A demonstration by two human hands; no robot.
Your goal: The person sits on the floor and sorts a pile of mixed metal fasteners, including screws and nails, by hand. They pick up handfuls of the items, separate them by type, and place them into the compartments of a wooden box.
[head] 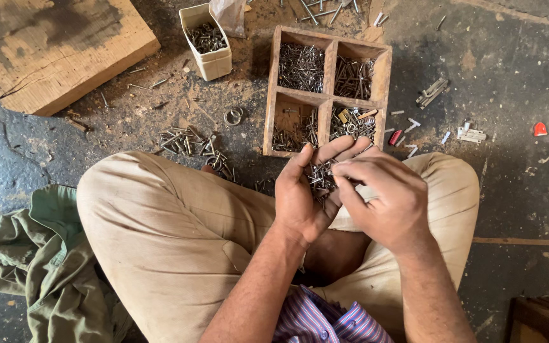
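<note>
My left hand (301,194) is cupped palm up over my lap and holds a small heap of dark metal nails (320,176). My right hand (386,197) rests against it from the right, its fingertips pinching into the heap. Both hands hover just in front of a wooden tray (327,98) split into several compartments, each holding nails, screws or small fittings. I sit cross-legged in beige trousers (173,228) on a dark concrete floor.
A cream plastic tub (208,41) of nails stands left of the tray, with a thick wooden block (52,47) at the far left. Loose nails (189,143), a metal ring (233,115) and small fittings (432,92) litter the floor. Green cloth (39,267) lies at my left.
</note>
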